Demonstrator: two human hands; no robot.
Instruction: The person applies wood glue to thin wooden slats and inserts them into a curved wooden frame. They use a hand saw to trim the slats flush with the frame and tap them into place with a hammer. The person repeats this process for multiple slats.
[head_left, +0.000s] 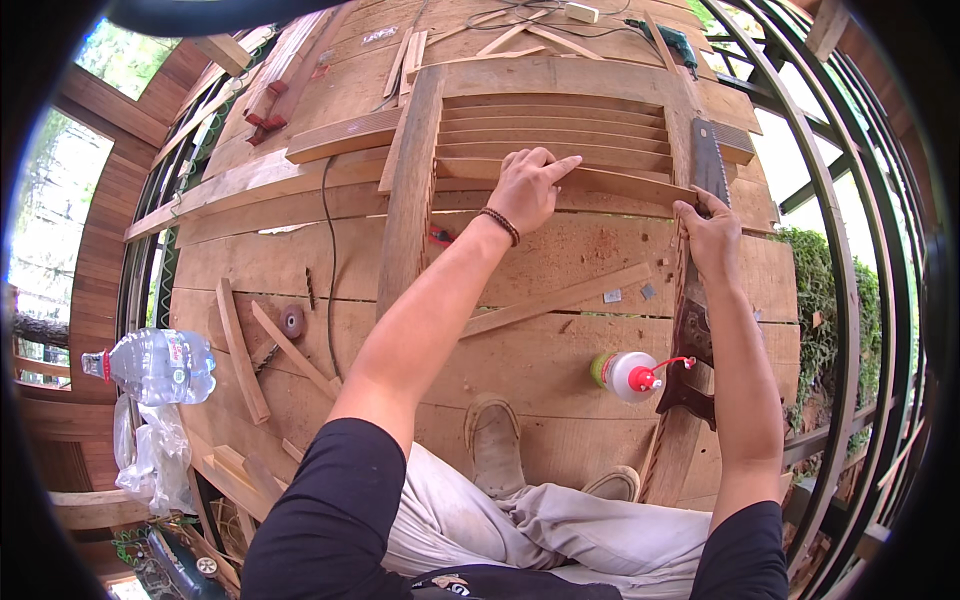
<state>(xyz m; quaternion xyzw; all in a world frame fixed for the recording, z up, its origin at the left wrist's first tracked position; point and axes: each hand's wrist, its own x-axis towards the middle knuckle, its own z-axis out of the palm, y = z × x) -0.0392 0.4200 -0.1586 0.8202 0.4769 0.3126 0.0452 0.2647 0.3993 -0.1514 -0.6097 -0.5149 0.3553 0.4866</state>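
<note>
The left hand (pixel 527 190), half-curled, meets a thin, flat wooden slat (pixel 632 185), its grip unclear; the right hand (pixel 711 230) pinches the slat's end over the rough-grained frame (pixel 411 190).

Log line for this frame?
left hand: at slat | right hand: gripping slat's right end | wooden frame: holds other slats | handsaw: along frame's right side

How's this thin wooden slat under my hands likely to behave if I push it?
The slat looks long and thin, so it may flex slightly. It's probably light, being slender wood. Its right end overlaps the frame's right upright, so it could swivel.
</note>
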